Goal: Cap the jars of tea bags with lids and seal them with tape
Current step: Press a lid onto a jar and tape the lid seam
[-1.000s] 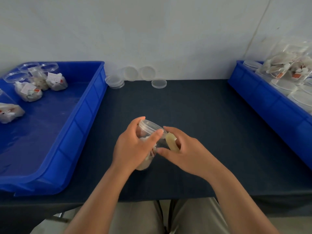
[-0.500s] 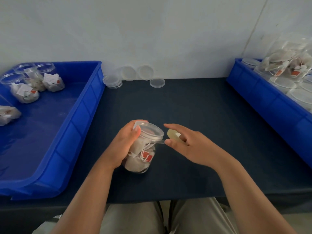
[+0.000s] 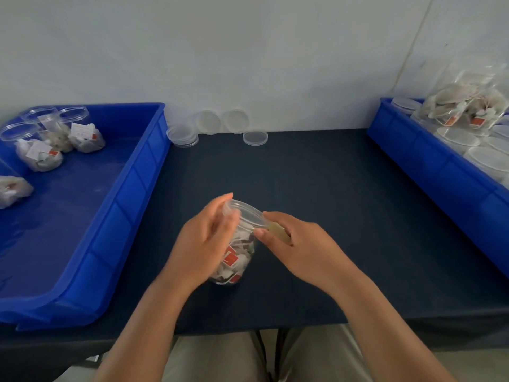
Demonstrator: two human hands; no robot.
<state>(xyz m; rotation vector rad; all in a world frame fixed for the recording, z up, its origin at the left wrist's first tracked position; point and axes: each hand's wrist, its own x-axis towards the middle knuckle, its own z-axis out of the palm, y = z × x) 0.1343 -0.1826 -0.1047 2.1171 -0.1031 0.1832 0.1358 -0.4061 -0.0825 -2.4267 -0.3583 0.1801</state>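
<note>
- Leaning between the two hands, a clear plastic jar of tea bags is seen about midway along the dark blue desk, nearer its near edge than its far edge.
- A clear round lid is already seated on the jar's mouth.
- The jar's left side is wrapped by the left hand. Its grip is closed round the jar, with the thumb up by the lid's rim, though the hand is blurred.
- A small pale yellowish roll of tape is pinched in the grip of the right hand, between thumb and forefinger. It is held just beside the lid's right edge.
- A large blue plastic tray is set along the desk's left edge, and several lidded jars of tea bags are gathered in its far left corner.
- Loose clear lids are laid along the desk's far edge, some stacked and two propped against the wall.
- A second blue tray is placed at the right edge, holding more lids and a clear bag of tea bags.
</note>
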